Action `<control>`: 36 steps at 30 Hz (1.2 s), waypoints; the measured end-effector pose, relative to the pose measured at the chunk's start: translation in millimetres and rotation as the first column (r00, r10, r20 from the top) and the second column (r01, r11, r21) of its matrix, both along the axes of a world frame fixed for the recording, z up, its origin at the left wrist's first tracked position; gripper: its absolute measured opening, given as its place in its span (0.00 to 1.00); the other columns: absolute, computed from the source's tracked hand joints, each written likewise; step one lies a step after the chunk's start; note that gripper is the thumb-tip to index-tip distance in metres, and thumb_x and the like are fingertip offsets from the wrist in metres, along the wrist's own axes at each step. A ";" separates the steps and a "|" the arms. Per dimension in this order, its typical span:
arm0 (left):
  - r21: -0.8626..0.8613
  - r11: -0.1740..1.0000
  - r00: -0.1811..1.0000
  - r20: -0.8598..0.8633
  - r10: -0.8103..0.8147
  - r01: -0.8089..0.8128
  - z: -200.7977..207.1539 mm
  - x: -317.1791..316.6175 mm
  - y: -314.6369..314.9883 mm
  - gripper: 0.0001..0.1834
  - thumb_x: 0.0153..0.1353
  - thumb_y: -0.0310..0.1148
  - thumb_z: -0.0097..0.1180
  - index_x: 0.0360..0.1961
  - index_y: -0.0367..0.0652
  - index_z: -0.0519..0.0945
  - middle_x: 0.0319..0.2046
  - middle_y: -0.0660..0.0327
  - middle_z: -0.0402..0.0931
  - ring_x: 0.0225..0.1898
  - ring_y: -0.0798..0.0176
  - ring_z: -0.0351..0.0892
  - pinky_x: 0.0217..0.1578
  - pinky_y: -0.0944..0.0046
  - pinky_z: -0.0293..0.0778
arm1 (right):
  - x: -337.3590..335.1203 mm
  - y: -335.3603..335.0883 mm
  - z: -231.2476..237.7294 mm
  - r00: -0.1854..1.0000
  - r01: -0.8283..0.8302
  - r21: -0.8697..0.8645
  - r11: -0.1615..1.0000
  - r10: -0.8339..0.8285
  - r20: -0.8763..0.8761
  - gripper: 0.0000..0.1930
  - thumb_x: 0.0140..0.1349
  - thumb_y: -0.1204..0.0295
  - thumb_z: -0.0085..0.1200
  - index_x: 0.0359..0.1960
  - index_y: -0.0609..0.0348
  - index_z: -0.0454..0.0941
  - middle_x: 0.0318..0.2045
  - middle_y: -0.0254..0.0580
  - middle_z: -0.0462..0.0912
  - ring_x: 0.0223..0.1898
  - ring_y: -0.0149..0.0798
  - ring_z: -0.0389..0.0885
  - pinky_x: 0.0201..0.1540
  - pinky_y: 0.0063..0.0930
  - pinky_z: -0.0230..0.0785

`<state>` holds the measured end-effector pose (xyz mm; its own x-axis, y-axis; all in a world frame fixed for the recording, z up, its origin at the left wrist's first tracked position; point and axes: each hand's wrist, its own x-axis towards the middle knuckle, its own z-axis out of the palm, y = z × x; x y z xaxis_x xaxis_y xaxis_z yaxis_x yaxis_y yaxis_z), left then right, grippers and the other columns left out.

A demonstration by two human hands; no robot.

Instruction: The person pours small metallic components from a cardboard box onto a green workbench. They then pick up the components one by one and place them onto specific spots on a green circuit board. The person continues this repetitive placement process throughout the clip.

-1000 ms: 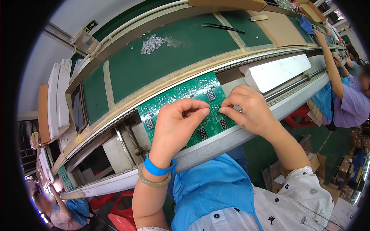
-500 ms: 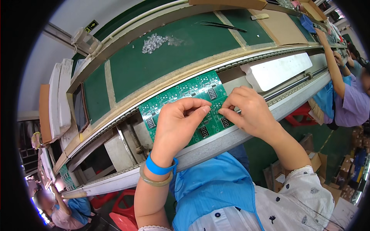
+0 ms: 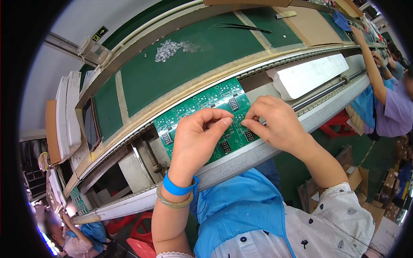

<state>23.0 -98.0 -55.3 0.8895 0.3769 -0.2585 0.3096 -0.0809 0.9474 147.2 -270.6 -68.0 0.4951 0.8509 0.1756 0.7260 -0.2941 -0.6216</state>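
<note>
A green circuit board panel with several black digit displays lies across the conveyor rails in front of me. Over its middle, my left hand pinches thumb and forefinger together; whatever may be between the tips is too small to name. Close beside it on the right, my right hand has its thumb and forefinger drawn together low over the board. Any part at those fingertips is also too small to make out. A blue band and a bangle circle my left wrist.
A pile of small clear parts sits on the green bench top, with black tweezers and a brush farther right. A white block rests between the rails. Other people work at right and lower left.
The board has shifted slightly to the left in the picture. Both hands have kept nearly the same pinching pose over it.
</note>
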 end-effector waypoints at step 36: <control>0.482 0.871 0.976 0.125 -0.178 0.097 -13.1 9.7 -23.0 0.11 0.57 0.20 0.62 0.43 0.37 0.83 0.31 0.62 0.83 0.26 0.75 0.75 0.28 0.73 0.71 | 28.9 -8.3 -21.7 0.987 0.079 0.216 0.973 -0.046 -0.156 0.06 0.59 0.71 0.61 0.35 0.60 0.83 0.31 0.41 0.81 0.34 0.40 0.79 0.37 0.31 0.70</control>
